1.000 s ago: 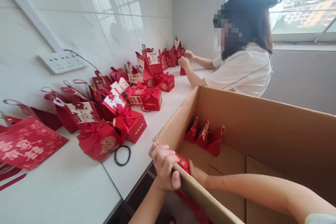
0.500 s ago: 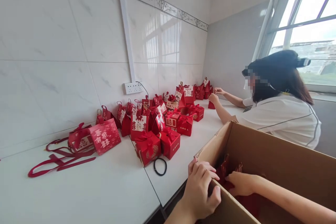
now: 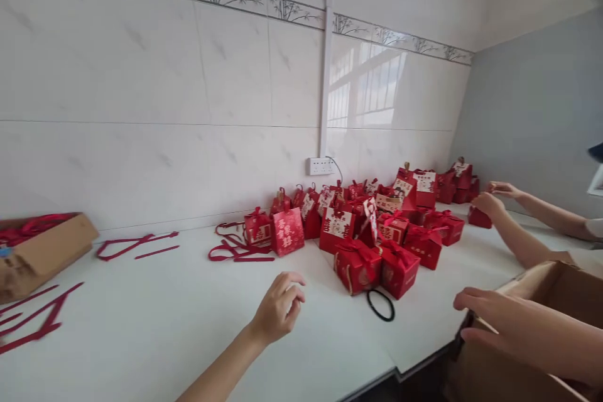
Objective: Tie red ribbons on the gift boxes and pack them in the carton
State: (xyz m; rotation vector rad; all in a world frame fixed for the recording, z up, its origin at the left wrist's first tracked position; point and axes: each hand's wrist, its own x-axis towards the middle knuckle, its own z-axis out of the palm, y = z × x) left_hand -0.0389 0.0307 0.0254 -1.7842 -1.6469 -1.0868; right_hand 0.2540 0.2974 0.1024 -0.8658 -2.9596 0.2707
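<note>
My left hand (image 3: 282,306) hovers over the white table (image 3: 188,339). Its fingers are loosely curled and apart, with nothing in them. Nearest to it stands a pink-red gift box (image 3: 288,232) with white characters, beside a red box with a bow (image 3: 257,230) and loose dark red ribbons (image 3: 242,252). At the lower right, my right hand (image 3: 490,314) lies over the near corner of a cardboard box (image 3: 499,367), fingers and thumb closed around its rim. The inside of that box is mostly out of sight.
Several red gift boxes (image 3: 398,269) crowd the table by the wall. A black hair tie (image 3: 380,306) lies before them. On the left is another cardboard box (image 3: 61,251) holding red ribbons. A co-worker's hands (image 3: 490,201) handle a red box at the right.
The view has swung left. My left hand has let go of the cardboard box and moved left over the table. My right hand has come out of the box to its rim.
</note>
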